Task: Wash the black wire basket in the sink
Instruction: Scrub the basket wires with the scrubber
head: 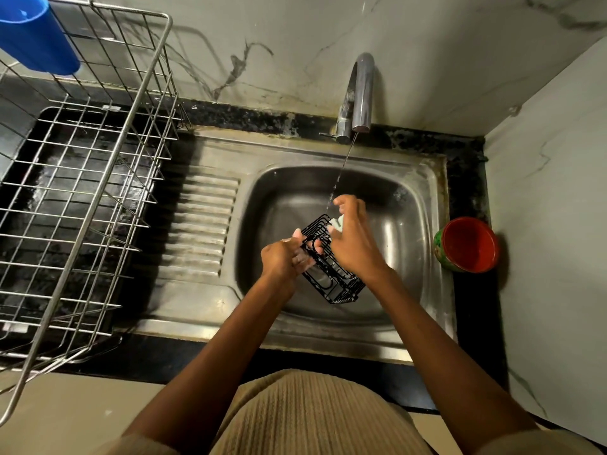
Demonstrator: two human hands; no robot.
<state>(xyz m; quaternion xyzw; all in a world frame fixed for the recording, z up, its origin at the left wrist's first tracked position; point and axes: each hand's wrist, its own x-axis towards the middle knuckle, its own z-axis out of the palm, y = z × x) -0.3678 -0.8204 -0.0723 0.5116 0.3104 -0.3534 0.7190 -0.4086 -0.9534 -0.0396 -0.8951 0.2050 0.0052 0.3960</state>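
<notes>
A small black wire basket (335,277) is held tilted over the steel sink (407,231). My left hand (285,259) grips its left side, fingers curled through the wires. My right hand (353,241) pinches a pale scrub pad (337,223) and presses it against the basket's upper end. A thin stream of water (341,169) runs from the tap (359,93) and lands by my right hand's fingers.
A large steel wire dish rack (98,178) stands on the counter at left, with a blue plastic cup (31,34) at its far corner. A red-and-green cup (468,244) sits on the sink's right rim. Marble walls close the back and right.
</notes>
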